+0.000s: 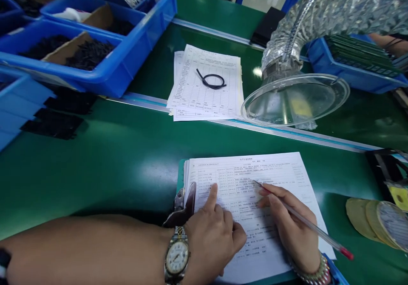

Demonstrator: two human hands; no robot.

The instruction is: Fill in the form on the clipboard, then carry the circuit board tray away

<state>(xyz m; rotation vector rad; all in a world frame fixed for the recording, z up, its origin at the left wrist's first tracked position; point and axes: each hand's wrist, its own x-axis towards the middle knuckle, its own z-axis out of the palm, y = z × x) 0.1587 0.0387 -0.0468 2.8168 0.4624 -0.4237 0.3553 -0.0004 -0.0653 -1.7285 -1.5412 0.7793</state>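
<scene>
A printed form (pixel 270 174) lies clipped on a clipboard (pixel 180 178) on the green table in front of me. My left hand (pixel 216 229), with a wristwatch (pixel 177 257) on its wrist, rests on the paper with the index finger pointing at a line and the other fingers curled under. My right hand (pixel 291 225) is closed on a clear pen with a red cap (pixel 306 223); the pen tip touches the form near its middle.
A second stack of forms (pixel 207 85) with a black rubber ring (pixel 212 81) lies farther back. Blue bins of black parts (pixel 95 51) stand at the left. A foil duct with a clear hood (pixel 296 98) hangs at the right, near tape rolls (pixel 379 219).
</scene>
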